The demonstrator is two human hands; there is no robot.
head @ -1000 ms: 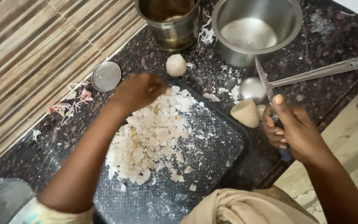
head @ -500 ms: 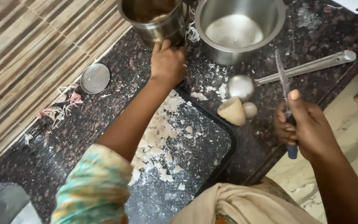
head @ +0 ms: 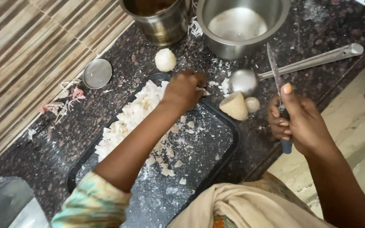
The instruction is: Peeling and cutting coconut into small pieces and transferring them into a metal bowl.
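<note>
Back from the pot, left hand (head: pixel 184 89) fingers curl at tray (head: pixel 229 147) edge; right hand (head: pixel 297 120) grips knife (head: pixel 276 80).

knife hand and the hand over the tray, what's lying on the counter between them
In the head view, a wedge-shaped white chunk and a small pale ball lie between the left hand and the right hand, below the steel ladle.
</note>
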